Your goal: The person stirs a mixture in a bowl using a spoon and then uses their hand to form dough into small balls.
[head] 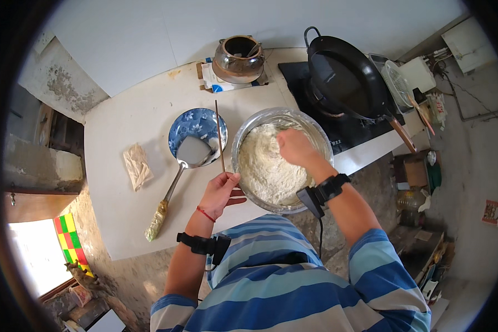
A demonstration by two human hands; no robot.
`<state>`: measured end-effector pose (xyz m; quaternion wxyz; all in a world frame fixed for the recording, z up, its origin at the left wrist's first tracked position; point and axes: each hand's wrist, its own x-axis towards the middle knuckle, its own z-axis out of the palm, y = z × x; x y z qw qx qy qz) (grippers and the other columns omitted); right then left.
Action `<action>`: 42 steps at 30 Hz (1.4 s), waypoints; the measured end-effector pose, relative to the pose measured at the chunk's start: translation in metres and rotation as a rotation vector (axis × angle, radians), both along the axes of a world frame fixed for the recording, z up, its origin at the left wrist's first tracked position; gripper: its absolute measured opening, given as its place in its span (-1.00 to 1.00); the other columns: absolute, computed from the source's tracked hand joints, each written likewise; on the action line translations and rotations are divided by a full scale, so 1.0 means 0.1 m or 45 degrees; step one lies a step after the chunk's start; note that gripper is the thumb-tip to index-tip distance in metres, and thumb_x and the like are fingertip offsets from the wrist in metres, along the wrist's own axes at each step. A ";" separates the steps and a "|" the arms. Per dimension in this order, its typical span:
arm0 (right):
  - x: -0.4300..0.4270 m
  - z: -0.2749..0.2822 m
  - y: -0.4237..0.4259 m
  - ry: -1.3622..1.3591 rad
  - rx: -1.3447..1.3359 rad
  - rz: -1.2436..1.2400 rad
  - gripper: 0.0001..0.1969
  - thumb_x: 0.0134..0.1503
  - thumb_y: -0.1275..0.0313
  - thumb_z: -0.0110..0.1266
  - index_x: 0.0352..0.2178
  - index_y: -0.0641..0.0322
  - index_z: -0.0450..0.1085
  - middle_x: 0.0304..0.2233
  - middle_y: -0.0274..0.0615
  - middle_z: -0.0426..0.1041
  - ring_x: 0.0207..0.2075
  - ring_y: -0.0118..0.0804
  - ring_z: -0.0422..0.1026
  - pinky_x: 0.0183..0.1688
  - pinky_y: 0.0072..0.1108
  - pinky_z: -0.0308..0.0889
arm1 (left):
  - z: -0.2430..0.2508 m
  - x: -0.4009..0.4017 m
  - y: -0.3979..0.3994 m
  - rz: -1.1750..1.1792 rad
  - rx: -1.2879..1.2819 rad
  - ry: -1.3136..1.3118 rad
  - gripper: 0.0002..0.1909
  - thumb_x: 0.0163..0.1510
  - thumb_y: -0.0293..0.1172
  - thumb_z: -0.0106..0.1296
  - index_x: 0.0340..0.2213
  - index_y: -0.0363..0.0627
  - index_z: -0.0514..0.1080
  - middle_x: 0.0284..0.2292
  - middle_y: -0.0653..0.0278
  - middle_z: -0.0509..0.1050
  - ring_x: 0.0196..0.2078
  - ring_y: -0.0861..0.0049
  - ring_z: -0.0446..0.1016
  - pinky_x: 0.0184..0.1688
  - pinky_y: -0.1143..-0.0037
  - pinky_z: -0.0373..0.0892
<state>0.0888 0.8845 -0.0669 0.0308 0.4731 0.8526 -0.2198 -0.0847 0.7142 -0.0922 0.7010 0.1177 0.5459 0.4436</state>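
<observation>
A round metal bowl (pixel 236 145) holds a pale, sticky flour dough (pixel 263 166). My right hand (pixel 295 148) is curled into a fist against the dough's upper right part; its palm side is hidden. Beside the bowl's left wall, my left hand (pixel 223 191) pinches the near end of a thin brown chopstick (pixel 219 133) between thumb and finger, with the other fingers spread near the rim. The chopstick points away from me across the edge of a blue floral plate (pixel 186 120). On that plate rests the blade of a metal spatula (pixel 174 182) with a wrapped handle.
A crumpled plastic bag (pixel 137 167) lies left of the plate. Behind the bowl stands a glazed pot (pixel 238 68) with a utensil inside. A black wok (pixel 379 89) containing dark liquid sits on the cooktop (pixel 357 141) at right, beside a white strainer basket (pixel 394 79).
</observation>
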 end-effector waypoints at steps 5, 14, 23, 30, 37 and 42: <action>0.02 0.32 -0.70 -0.108 -0.013 0.313 -0.79 -0.07 0.48 -0.13 -0.36 0.31 0.33 -0.57 0.04 0.44 -0.47 0.01 0.45 -0.41 -0.26 0.33 | -0.05 -0.02 -0.01 -0.025 -0.009 -0.008 -0.70 0.10 -0.12 -0.07 -0.33 -0.14 0.30 -0.40 0.19 0.44 -0.38 0.37 0.48 -0.30 0.42 0.45; 0.78 0.46 -1.48 -0.161 0.506 0.696 -0.56 -0.14 0.46 -0.09 -0.14 0.36 0.27 -0.66 -0.36 0.30 -0.64 -0.34 0.34 -0.47 -0.55 0.26 | -0.03 -0.03 0.02 -0.021 0.044 -0.031 -0.72 0.08 -0.19 -0.03 -0.38 -0.19 0.30 -0.42 0.22 0.43 -0.39 0.45 0.47 -0.33 0.44 0.48; 0.84 1.08 -1.66 -0.092 0.795 0.225 -0.55 -0.23 0.55 -0.02 -0.18 0.29 0.34 -0.65 -0.34 0.18 -0.63 -0.37 0.26 -0.54 -0.53 0.10 | -0.09 0.04 -0.03 0.038 0.085 -0.041 -0.69 0.08 -0.16 -0.04 -0.34 -0.18 0.29 -0.38 0.22 0.42 -0.35 0.42 0.47 -0.26 0.41 0.45; 0.89 1.02 -1.52 0.100 0.753 0.080 -0.59 -0.18 0.59 -0.01 -0.19 0.28 0.34 -0.66 -0.32 0.24 -0.63 -0.32 0.29 -0.54 -0.53 0.10 | -0.10 0.06 -0.07 0.080 0.108 0.001 -0.67 0.09 -0.20 -0.06 -0.27 -0.24 0.27 -0.30 0.15 0.41 -0.29 0.35 0.47 -0.21 0.43 0.43; 1.15 0.50 -1.42 0.076 0.657 0.108 -0.64 -0.03 0.46 -0.03 -0.13 0.22 0.30 -0.58 -0.28 0.31 -0.54 -0.29 0.35 -0.41 -0.48 0.18 | 0.02 0.10 -0.19 0.226 0.169 0.174 -0.66 0.10 -0.22 -0.07 -0.21 -0.24 0.24 -0.27 0.14 0.39 -0.22 0.38 0.43 -0.20 0.44 0.40; 1.28 0.71 -1.51 0.019 0.629 0.117 -0.52 0.05 0.25 -0.04 0.01 0.17 0.19 -0.47 -0.13 0.32 -0.38 -0.23 0.34 -0.31 -0.41 0.20 | 0.10 -0.18 -0.39 0.375 0.297 0.359 -0.61 0.10 -0.17 -0.06 -0.16 -0.21 0.25 -0.26 0.17 0.36 -0.17 0.38 0.40 -0.18 0.43 0.38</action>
